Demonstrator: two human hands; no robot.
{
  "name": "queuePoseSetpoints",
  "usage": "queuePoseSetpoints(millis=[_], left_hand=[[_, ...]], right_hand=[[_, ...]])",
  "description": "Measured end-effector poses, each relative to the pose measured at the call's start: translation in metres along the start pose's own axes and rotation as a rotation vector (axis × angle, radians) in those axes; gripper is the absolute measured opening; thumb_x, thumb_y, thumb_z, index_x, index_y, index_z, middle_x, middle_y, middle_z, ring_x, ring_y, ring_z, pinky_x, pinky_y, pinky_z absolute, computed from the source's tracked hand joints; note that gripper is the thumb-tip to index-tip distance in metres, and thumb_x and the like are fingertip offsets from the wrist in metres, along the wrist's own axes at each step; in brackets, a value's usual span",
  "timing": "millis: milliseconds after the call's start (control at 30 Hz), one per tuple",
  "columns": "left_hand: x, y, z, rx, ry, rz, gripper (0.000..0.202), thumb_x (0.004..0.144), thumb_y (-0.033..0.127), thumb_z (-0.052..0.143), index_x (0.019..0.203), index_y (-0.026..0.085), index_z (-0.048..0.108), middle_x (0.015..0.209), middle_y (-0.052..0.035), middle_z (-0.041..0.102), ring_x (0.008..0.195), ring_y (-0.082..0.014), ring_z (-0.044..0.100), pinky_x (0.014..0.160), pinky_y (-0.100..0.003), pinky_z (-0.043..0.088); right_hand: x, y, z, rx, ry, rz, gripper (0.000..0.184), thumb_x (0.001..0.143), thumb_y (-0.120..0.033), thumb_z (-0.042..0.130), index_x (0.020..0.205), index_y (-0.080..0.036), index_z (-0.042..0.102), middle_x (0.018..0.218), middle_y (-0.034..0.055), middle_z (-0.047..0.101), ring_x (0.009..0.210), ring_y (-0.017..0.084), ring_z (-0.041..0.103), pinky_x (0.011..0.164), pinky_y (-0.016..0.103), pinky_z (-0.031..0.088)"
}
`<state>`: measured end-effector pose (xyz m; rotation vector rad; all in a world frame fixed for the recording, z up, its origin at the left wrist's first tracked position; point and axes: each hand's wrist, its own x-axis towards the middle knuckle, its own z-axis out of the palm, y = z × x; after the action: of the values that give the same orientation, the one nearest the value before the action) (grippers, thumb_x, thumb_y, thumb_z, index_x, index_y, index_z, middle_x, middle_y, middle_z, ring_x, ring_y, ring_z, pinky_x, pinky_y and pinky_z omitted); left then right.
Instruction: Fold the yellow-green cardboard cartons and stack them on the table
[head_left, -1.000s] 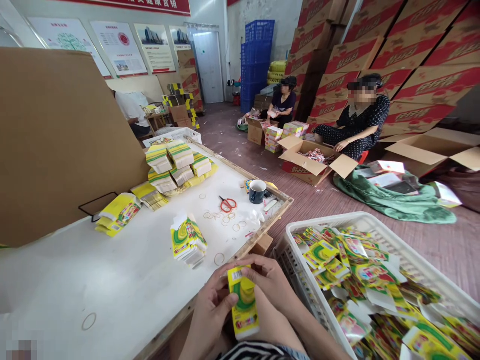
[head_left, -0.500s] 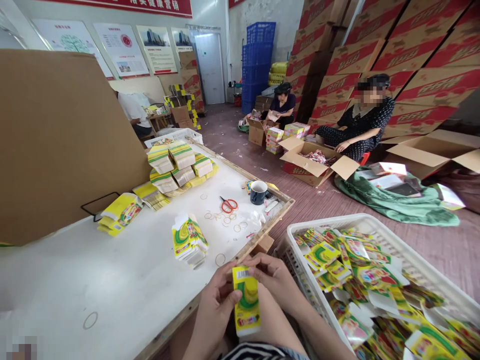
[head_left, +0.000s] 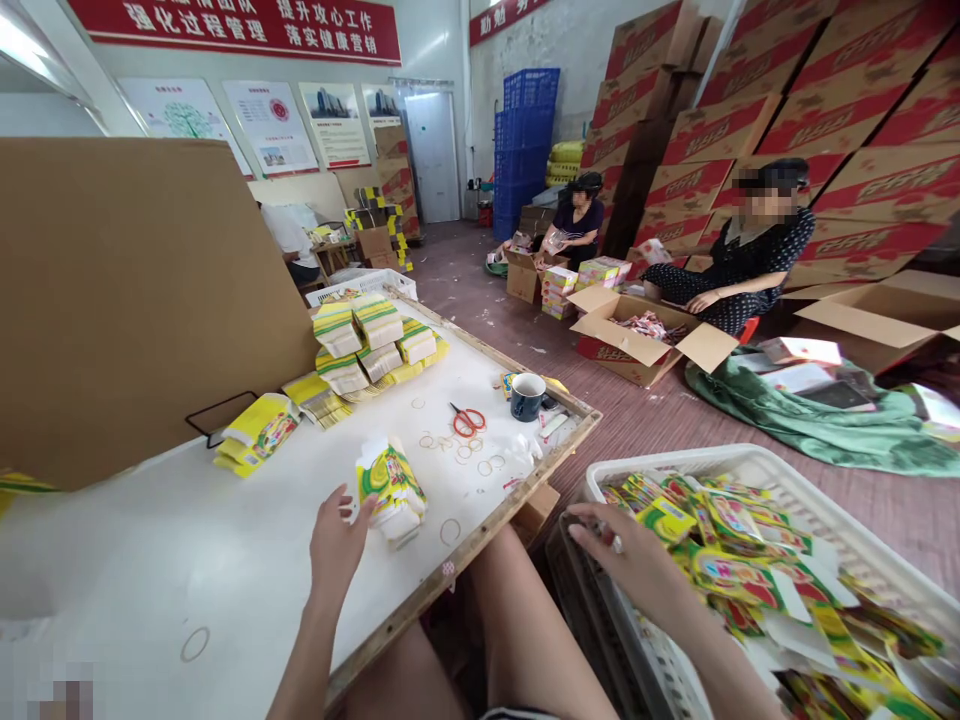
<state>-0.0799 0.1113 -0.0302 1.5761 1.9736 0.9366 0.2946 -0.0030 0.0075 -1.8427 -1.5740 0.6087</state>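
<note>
My left hand (head_left: pixel 339 535) is over the white table (head_left: pixel 255 580), fingers apart, at the left side of a small pile of flat yellow-green printed cartons (head_left: pixel 391 485). Its thumb seems to touch the pile's edge. My right hand (head_left: pixel 634 555) hovers above the near rim of a white plastic basket (head_left: pixel 757 455), thumb and fingers apart, with nothing held. Many loose flattened cartons (head_left: pixel 739 570) with white flaps fill the basket.
Rubber bands (head_left: pixel 450 530), red-handled scissors (head_left: pixel 469 422) and a dark mug (head_left: pixel 528 397) lie about the table. Stacked carton bundles (head_left: pixel 375 350) stand behind, beside a large cardboard sheet (head_left: pixel 150 310). Two people sit beyond, near an open box (head_left: pixel 637 340).
The yellow carton has left my hands, which have parted. My left hand moved left to the pile, my right hand right to the basket. The view has tilted slightly up.
</note>
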Motion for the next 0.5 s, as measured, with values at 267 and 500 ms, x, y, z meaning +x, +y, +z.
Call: queuePoseSetpoints(millis=[267,500], left_hand=[[-0.001,0.013,-0.012,-0.205,0.003,-0.097,0.035,0.081,0.050,0.057,0.076,0.015,0.056,0.061,0.0013,0.056,0.051,-0.0138,0.050,0.049,-0.025,0.039],[-0.087,0.089,-0.019,-0.382,-0.264,0.127,0.031,0.075,0.048,0.062,0.069,0.019,0.056,0.062,0.0007,0.056,0.061,-0.0164,0.052,0.059,-0.025,0.043]], right_hand=[[0.006,-0.053,0.026,0.156,-0.109,-0.060,0.024,0.086,-0.033,0.051,0.099,-0.020,0.067,0.082,0.0040,0.070,0.065,0.019,0.061,0.063,0.033,0.050],[-0.013,-0.098,0.060,0.252,-0.006,-0.449,0.046,0.088,-0.020,0.050,0.134,-0.024,0.043,0.137,0.0074,0.049,0.128,0.023,0.041,0.107,0.042,0.033]])
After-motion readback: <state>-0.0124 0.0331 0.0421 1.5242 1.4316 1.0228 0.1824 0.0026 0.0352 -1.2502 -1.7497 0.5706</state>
